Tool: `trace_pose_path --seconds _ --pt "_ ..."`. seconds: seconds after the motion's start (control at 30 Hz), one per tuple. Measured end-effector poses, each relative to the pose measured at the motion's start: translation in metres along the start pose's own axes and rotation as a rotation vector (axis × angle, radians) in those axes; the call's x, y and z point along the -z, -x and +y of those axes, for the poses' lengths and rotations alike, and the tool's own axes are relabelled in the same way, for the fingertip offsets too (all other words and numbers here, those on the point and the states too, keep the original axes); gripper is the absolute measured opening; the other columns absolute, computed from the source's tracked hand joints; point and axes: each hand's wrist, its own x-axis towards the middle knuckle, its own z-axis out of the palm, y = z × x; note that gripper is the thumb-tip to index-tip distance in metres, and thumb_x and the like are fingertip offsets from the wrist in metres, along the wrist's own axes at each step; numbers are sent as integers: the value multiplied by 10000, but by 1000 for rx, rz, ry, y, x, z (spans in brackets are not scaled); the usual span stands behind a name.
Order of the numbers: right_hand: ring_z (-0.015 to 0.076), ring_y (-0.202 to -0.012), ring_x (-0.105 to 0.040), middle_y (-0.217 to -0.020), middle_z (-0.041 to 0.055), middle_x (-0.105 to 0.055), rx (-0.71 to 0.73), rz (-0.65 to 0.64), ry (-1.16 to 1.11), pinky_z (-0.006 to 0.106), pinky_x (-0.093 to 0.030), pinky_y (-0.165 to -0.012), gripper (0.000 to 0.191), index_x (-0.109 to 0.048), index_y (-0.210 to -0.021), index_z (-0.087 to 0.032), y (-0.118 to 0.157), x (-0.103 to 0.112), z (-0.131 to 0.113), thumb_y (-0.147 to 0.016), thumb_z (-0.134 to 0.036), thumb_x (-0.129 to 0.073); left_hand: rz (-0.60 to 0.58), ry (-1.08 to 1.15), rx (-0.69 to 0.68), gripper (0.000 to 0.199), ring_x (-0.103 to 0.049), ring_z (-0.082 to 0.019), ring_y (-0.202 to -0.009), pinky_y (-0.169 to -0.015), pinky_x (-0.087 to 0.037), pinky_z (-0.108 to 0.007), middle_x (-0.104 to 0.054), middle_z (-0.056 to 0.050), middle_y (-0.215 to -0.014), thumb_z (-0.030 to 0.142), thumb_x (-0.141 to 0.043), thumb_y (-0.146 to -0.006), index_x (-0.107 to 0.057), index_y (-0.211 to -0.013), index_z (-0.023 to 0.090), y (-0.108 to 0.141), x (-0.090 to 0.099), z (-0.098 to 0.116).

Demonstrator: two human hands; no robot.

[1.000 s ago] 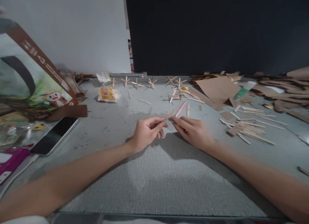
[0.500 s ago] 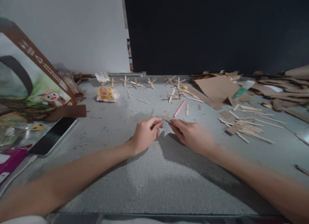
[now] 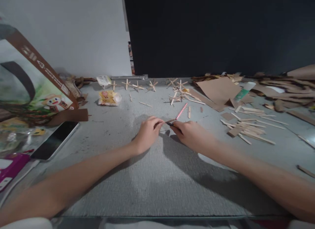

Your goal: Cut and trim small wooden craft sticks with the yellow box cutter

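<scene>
Over the middle of the table, my left hand (image 3: 149,132) pinches the end of a thin wooden stick (image 3: 170,121) between thumb and fingertips. My right hand (image 3: 190,132) is closed around a slim dark-tipped tool (image 3: 169,123); whether it is a knife or a pen I cannot tell. Its tip points left and meets or nearly meets the stick. Just beyond the right hand lies a pink patterned pen-like rod (image 3: 182,110), and beside it a flat wooden craft stick (image 3: 189,112).
Crossed-stick stars (image 3: 152,86) line the back. At right lie loose craft sticks (image 3: 251,133), brown cardboard (image 3: 219,91) and a green-and-white glue stick (image 3: 244,91). At left are a phone (image 3: 55,140), a printed bag (image 3: 36,78) and a yellow packet (image 3: 108,98).
The wooden stick has tilted from slanting upward to lying nearly level between my hands. The dark tool's tip has shifted slightly left toward my left fingertips. Both hands keep their grips.
</scene>
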Motion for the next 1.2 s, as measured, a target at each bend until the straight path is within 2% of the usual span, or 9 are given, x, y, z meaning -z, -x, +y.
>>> trace_pose_path --seconds 0.1,0.23,0.33,0.63,0.93,1.07,1.2 --pt "202 -662 -653 -829 97 -742 -4 -34 51 283 -240 -546 302 -685 -1171 -200 -5 2 -3 -1085 -299 -413 -13 -15 39 163 -697 -189 -900 -841 -527 -304 -753 -65 -969 187 -627 -991 -788 -967 192 -4 2 -1" --pt "227 -710 -686 -878 112 -750 -12 -92 95 281 -259 -570 299 -614 -1277 -200 -13 3 -4 -1098 -319 -406 -43 -6 185 185 -687 -170 -770 -758 -529 -291 -752 -36 -855 184 -690 -951 -772 -1117 184 -8 5 -3" --pt "232 -719 -686 -868 107 -744 8 -107 99 276 -266 -579 294 -570 -1313 -195 -18 4 -5 -1097 -309 -406 -67 -33 222 90 -688 -169 -749 -757 -533 -292 -757 -38 -812 174 -716 -932 -779 -996 171 -11 6 -4" --pt "227 -763 -692 -903 121 -740 47 -186 76 282 -262 -571 250 -643 -1206 -192 -27 12 -6 -1079 -280 -447 -108 -99 138 80 -702 -183 -795 -805 -543 -321 -775 -61 -878 109 -710 -914 -748 -883 171 -16 5 -7" --pt "220 -798 -703 -931 120 -745 81 -210 70 281 -276 -567 247 -675 -1152 -185 -32 12 -5 -1076 -276 -459 -159 -199 -10 215 -634 -201 -889 -828 -496 -327 -656 -25 -812 49 -652 -892 -608 -736 190 -16 5 -13" --pt "210 -765 -687 -924 115 -750 75 -209 59 283 -285 -577 248 -713 -1107 -196 -35 13 -5 -1050 -256 -479 -176 -215 -3 251 -622 -195 -871 -810 -481 -316 -633 -18 -780 21 -643 -869 -571 -701 193 -17 4 -12" --pt "192 -716 -666 -880 115 -744 66 -223 53 283 -289 -582 236 -740 -1023 -182 -37 18 -4 -1025 -224 -507 -203 -211 39 216 -624 -185 -804 -763 -462 -303 -655 -17 -750 83 -670 -882 -622 -700 189 -18 7 -9"
